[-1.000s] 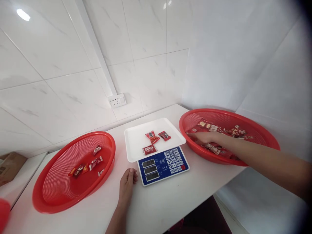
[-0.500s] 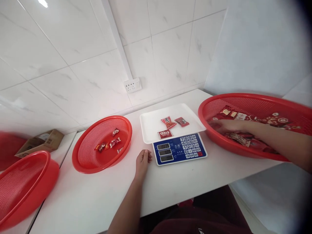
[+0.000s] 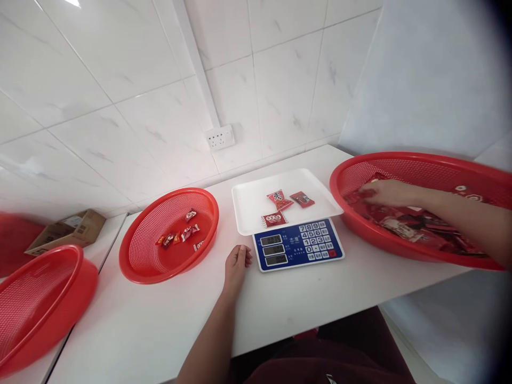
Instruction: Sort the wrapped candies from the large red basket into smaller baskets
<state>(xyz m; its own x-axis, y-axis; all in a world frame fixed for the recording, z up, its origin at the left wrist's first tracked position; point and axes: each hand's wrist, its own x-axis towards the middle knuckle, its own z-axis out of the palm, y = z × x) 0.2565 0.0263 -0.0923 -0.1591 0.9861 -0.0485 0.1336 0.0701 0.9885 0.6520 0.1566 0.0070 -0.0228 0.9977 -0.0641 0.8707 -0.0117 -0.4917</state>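
My left hand (image 3: 237, 265) rests on the table with its fingers curled in, beside the left edge of the blue-fronted digital scale (image 3: 299, 246), and nothing shows in it. Three red snack packets, one of them a flat packet (image 3: 303, 199), lie apart on the scale's white tray (image 3: 250, 200). My right hand (image 3: 386, 193) reaches into the large red basket (image 3: 416, 156) on the right, among many red snack packets (image 3: 404, 226). Its fingertips are blurred against the packets, so their grip does not show.
A smaller red basket (image 3: 132, 269) with several wrapped pieces stands left of the scale. Farther left are another red basket (image 3: 76, 277) and a cardboard box (image 3: 86, 230). A tiled wall with a socket (image 3: 221, 137) runs behind the white table (image 3: 160, 320).
My right hand has moved up and slightly right within the large basket, uncovering packets nearer its front. My left hand stays beside the scale. The view has shifted slightly.
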